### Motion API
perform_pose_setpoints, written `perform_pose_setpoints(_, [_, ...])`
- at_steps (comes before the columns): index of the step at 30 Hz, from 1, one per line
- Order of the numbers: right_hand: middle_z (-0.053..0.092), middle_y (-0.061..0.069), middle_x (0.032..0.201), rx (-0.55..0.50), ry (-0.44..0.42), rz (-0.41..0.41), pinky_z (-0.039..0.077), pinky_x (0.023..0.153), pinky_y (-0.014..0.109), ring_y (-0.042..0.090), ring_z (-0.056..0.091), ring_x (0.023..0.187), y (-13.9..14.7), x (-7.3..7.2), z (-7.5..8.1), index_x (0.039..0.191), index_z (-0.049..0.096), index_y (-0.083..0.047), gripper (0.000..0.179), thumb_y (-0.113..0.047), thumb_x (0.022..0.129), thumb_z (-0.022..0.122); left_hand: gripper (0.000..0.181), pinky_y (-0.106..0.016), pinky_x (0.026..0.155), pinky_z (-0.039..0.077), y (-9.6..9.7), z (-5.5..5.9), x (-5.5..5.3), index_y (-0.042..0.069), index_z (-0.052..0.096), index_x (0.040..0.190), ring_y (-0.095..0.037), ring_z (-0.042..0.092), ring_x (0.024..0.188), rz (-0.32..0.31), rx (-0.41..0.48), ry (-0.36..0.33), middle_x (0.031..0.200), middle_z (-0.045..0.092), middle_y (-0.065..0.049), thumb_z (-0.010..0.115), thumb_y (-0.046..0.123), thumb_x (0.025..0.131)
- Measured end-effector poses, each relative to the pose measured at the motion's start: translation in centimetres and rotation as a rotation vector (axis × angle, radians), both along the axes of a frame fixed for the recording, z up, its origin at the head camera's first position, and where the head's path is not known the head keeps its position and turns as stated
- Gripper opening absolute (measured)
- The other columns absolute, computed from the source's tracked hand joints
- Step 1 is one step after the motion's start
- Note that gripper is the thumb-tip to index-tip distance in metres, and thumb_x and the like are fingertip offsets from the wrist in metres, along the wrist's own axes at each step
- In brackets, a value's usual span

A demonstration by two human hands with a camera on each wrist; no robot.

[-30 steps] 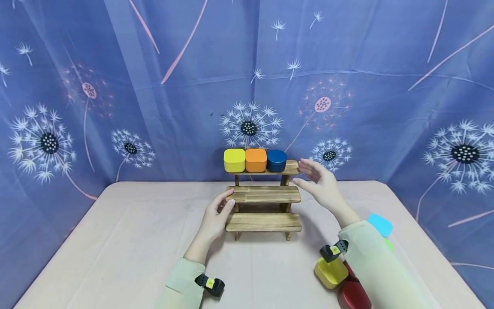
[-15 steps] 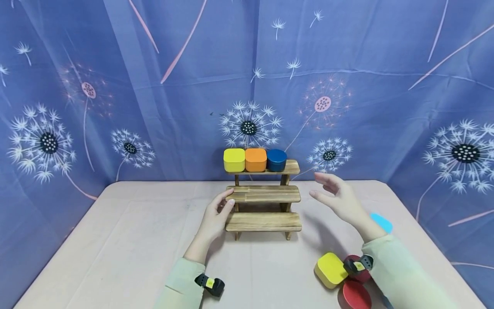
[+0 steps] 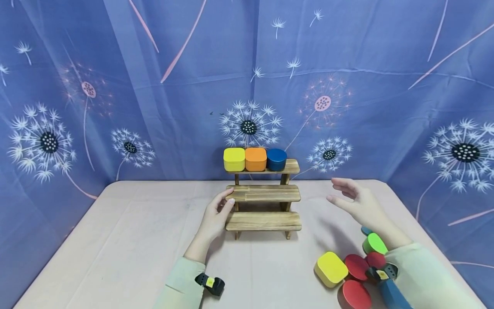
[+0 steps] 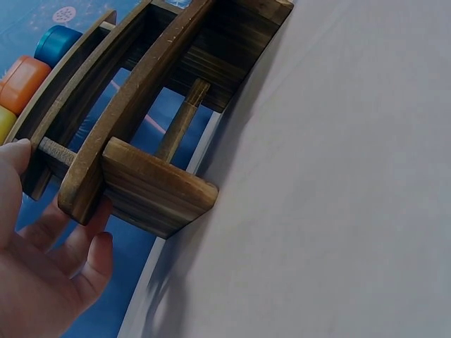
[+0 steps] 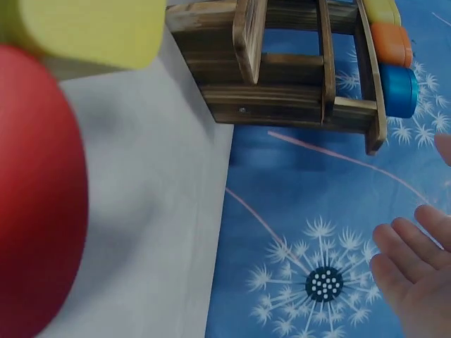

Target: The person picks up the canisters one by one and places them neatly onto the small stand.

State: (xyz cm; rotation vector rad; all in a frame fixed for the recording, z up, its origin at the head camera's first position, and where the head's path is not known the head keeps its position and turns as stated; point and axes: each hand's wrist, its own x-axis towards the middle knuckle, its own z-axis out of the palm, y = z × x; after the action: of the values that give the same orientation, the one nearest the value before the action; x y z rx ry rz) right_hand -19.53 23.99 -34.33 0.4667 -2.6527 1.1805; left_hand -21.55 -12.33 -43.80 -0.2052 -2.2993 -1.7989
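A three-tier wooden display stand [image 3: 262, 221] stands mid-table. On its top tier sit a yellow box [image 3: 234, 159], an orange box [image 3: 256, 159] and a dark blue round box [image 3: 276, 159] in a row, leaving bare wood at the right end. My left hand [image 3: 214, 216] holds the left end of the middle tier, fingers and thumb at its edge; the left wrist view shows this hand [image 4: 56, 264] close up against the wood. Off to the right of the stand, my right hand [image 3: 359, 204] hovers with nothing in it, fingers loosely bent and apart from the thumb.
By my right forearm lie a yellow box [image 3: 331, 269], several red round boxes [image 3: 356, 294], a green one [image 3: 374, 243] and a blue one [image 3: 393, 296], partly behind the sleeve. A blue dandelion-print curtain [image 3: 185, 107] hangs behind the pale tabletop [image 3: 127, 240].
My right hand has drawn away from the stand's top right, moving right and slightly down, uncovering more boxes beneath the forearm. The left hand and the stand have stayed put.
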Motion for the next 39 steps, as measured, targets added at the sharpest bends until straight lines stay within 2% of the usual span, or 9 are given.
perform_pose_setpoints(6, [0.057, 0.021, 0.127, 0.063, -0.032, -0.021, 0.045, 0.094, 0.017, 0.037, 0.054, 0.117, 1.4, 0.4, 0.2, 0.132, 0.050, -0.001, 0.053, -0.027, 0.089, 0.066, 0.035, -0.026, 0.079, 0.042, -0.2, -0.1, 0.1, 0.019, 0.057, 0.130, -0.012, 0.050, 0.083, 0.002, -0.001, -0.013, 0.094, 0.058, -0.008, 0.056, 0.023, 0.095])
perform_pose_setpoints(8, [0.059, 0.019, 0.126, 0.101, -0.010, -0.022, 0.047, 0.092, 0.020, 0.037, 0.056, 0.114, 2.0, 0.4, 0.3, 0.130, 0.053, -0.003, 0.051, -0.028, 0.088, 0.067, 0.035, -0.026, 0.079, 0.042, -0.3, -0.1, 0.1, 0.019, 0.057, 0.130, -0.013, 0.050, 0.083, 0.005, -0.002, -0.013, 0.094, 0.058, -0.009, 0.057, 0.023, 0.095])
perform_pose_setpoints(13, [0.064, 0.015, 0.116, 0.195, 0.101, -0.017, 0.040, 0.081, 0.002, 0.029, 0.065, 0.100, 3.3, 0.3, 0.5, 0.120, 0.063, -0.005, 0.043, -0.028, 0.085, 0.071, 0.035, -0.025, 0.077, 0.042, -0.4, 0.0, 0.2, 0.018, 0.057, 0.130, -0.013, 0.050, 0.082, 0.008, -0.006, -0.007, 0.093, 0.057, -0.008, 0.056, 0.022, 0.095])
perform_pose_setpoints(15, [0.064, 0.015, 0.114, 0.211, 0.101, -0.007, 0.040, 0.080, 0.001, 0.022, 0.066, 0.097, 3.7, 0.5, 0.5, 0.117, 0.064, -0.003, 0.041, -0.027, 0.085, 0.071, 0.036, -0.024, 0.076, 0.041, -0.4, 0.1, 0.2, 0.018, 0.056, 0.131, -0.013, 0.049, 0.081, 0.009, -0.006, -0.004, 0.092, 0.057, -0.007, 0.056, 0.022, 0.096])
perform_pose_setpoints(19, [0.063, 0.015, 0.111, 0.214, 0.045, -0.005, 0.042, 0.078, 0.003, 0.013, 0.065, 0.095, 4.6, 0.9, 0.2, 0.114, 0.064, -0.001, 0.037, -0.024, 0.085, 0.071, 0.036, -0.023, 0.074, 0.041, -0.4, 0.0, 0.2, 0.017, 0.056, 0.131, -0.011, 0.049, 0.078, 0.010, -0.002, 0.004, 0.088, 0.056, -0.006, 0.056, 0.021, 0.095])
perform_pose_setpoints(25, [0.065, 0.019, 0.108, 0.267, -0.022, 0.005, 0.049, 0.074, 0.015, 0.027, 0.065, 0.093, 6.1, 1.3, -0.3, 0.115, 0.062, 0.003, 0.041, -0.021, 0.083, 0.072, 0.036, -0.023, 0.072, 0.042, -0.3, 0.1, 0.2, 0.016, 0.056, 0.131, -0.010, 0.051, 0.075, 0.005, 0.005, -0.002, 0.085, 0.057, -0.005, 0.056, 0.020, 0.096])
perform_pose_setpoints(29, [0.066, 0.018, 0.108, 0.305, -0.078, -0.008, 0.051, 0.074, 0.020, 0.021, 0.065, 0.092, 7.0, 1.7, -0.5, 0.114, 0.062, 0.003, 0.041, -0.024, 0.085, 0.070, 0.037, -0.024, 0.075, 0.042, -0.1, 0.2, 0.1, 0.017, 0.055, 0.133, -0.009, 0.049, 0.078, 0.009, -0.019, -0.023, 0.091, 0.056, -0.006, 0.055, 0.021, 0.096])
perform_pose_setpoints(35, [0.064, 0.019, 0.112, 0.350, -0.182, -0.014, 0.052, 0.072, 0.023, 0.022, 0.066, 0.093, 8.4, 2.6, -1.1, 0.117, 0.060, 0.003, 0.044, -0.029, 0.089, 0.066, 0.037, -0.031, 0.082, 0.042, 0.4, 2.4, 1.5, 0.009, 0.053, 0.134, -0.014, 0.050, 0.086, 0.000, -0.044, -0.037, 0.112, 0.055, -0.015, 0.053, 0.015, 0.097])
perform_pose_setpoints(39, [0.064, 0.020, 0.112, 0.373, -0.237, -0.009, 0.050, 0.069, 0.021, 0.019, 0.065, 0.091, 9.4, 3.2, -1.7, 0.118, 0.059, 0.006, 0.046, -0.029, 0.089, 0.066, 0.037, -0.032, 0.083, 0.043, 0.6, 3.4, 2.2, 0.007, 0.052, 0.133, -0.014, 0.051, 0.086, 0.002, -0.047, -0.043, 0.116, 0.055, -0.017, 0.053, 0.014, 0.097])
